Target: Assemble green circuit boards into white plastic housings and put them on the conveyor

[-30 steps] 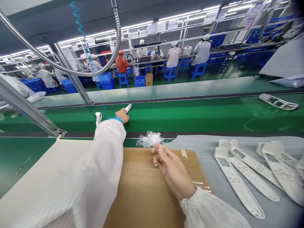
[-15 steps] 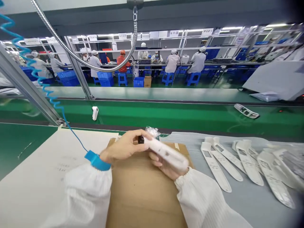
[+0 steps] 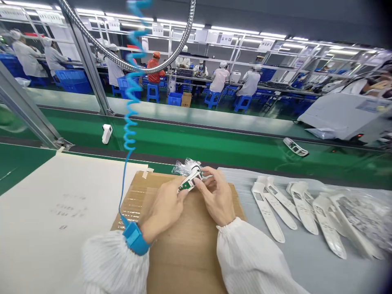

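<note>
Between the fingers [image 3: 203, 190], a white casing [image 3: 190, 179]

Your bare left hand [image 3: 167, 204] and right hand [image 3: 218, 200] emerge from white, finely striped sleeves [image 3: 251, 257] gathered at the cuffs [image 3: 229, 226]. A blue band [image 3: 135, 239] circles your left wrist [image 3: 149, 231], its matching cord [image 3: 129, 132] coiled.

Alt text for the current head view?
Left hand and right hand hold a white device, its green circuit board exposed, over brown cardboard. White plastic shells lie on a grey sheet to the right; a green strip runs behind, with workers beyond.
</note>
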Available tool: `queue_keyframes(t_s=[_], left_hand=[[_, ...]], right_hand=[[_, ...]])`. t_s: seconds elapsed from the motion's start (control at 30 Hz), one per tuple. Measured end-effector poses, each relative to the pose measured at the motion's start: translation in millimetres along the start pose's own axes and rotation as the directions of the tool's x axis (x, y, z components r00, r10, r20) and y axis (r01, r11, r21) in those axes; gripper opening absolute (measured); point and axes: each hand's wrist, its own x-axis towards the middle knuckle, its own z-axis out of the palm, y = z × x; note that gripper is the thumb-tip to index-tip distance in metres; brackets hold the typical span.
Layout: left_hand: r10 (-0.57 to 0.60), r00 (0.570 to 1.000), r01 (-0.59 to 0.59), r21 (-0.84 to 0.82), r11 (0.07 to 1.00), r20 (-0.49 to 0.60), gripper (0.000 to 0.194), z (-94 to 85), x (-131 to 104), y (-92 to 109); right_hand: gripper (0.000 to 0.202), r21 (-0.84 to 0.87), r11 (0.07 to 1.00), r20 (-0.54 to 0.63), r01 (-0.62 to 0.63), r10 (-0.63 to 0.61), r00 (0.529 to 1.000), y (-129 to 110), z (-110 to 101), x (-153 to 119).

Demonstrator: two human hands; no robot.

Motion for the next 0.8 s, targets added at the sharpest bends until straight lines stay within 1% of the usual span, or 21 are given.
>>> queue_keyframes(t_s=[0.07,0.1,0.17,0.2,0.27,0.3,0.33,0.4,0.47,0.5,0.57,0.63,0.67,0.73,0.8], left_hand=[[0.036,0.999,-0.036,0.044,0.998,-0.005,0.038,-0.8,0,-3],[0.037,0.999,-0.036,0.061,0.997,-0.003,0.038,-1.8,1,-4],[-0.004,1.0,0.004,0.063,0.998,-0.007,0.036,-4.5,3,-7],[-0.048,0.998,0.049,0.048,0.998,-0.026,0.034,-6.2,4,-9],[-0.16,0.981,0.161,-0.004,0.987,-0.109,0.031,-9.7,9,-13],[-0.213,0.965,0.209,-0.038,0.977,-0.156,0.03,-11.5,12,-15],[-0.256,0.947,0.245,-0.078,0.966,-0.196,0.029,-13.3,14,-16],[-0.298,0.927,0.265,-0.163,0.95,-0.229,0.028,-16.4,17,-19],[-0.303,0.929,0.254,-0.231,0.939,-0.21,0.028,-18.5,19,-20],[-0.298,0.933,0.246,-0.248,0.937,-0.2,0.029,-19.2,19,-20],[-0.281,0.94,0.23,-0.249,0.941,-0.195,0.03,-19.8,18,-19],[-0.282,0.94,0.231,-0.25,0.94,-0.194,0.031,-20.1,17,-18],[-0.287,0.938,0.234,-0.257,0.938,-0.193,0.032,-20.3,17,-18],[-0.297,0.936,0.24,-0.276,0.931,-0.191,0.032,-20.7,17,-17],[-0.292,0.938,0.23,-0.296,0.927,-0.188,0.032,-21.3,17,-14]], right_hand=[[0.01,-0.221,0.962,0.014,0.157,-0.158,0.987,-3,-5,2],[0.009,-0.318,0.925,0.034,0.208,-0.208,0.978,-5,-7,1],[0.016,-0.46,0.847,0.076,0.267,-0.262,0.962,-9,-8,-2],[0.018,-0.482,0.825,0.104,0.294,-0.279,0.955,-11,-7,-4],[0.02,-0.416,0.842,0.168,0.343,-0.299,0.939,-13,-5,-6],[0.02,-0.356,0.871,0.18,0.34,-0.293,0.939,-13,-3,-5],[0.019,-0.299,0.903,0.172,0.308,-0.266,0.948,-11,-1,-2],[0.016,-0.241,0.953,0.118,0.186,-0.161,0.98,-6,5,12],[0.012,-0.324,0.941,0.088,0.092,-0.067,0.994,4,12,32],[0.009,-0.398,0.914,0.105,0.076,-0.037,0.994,9,15,43],[0.003,-0.528,0.844,0.168,0.089,0.001,0.986,18,15,61],[0.006,-0.591,0.795,0.219,0.135,-0.003,0.976,24,3,71],[0.007,-0.608,0.778,0.232,0.159,-0.017,0.973,25,-8,73],[0.013,-0.661,0.726,0.245,0.19,-0.031,0.969,27,-41,72],[0.022,-0.744,0.646,0.24,0.171,0.019,0.971,30,-84,66]])
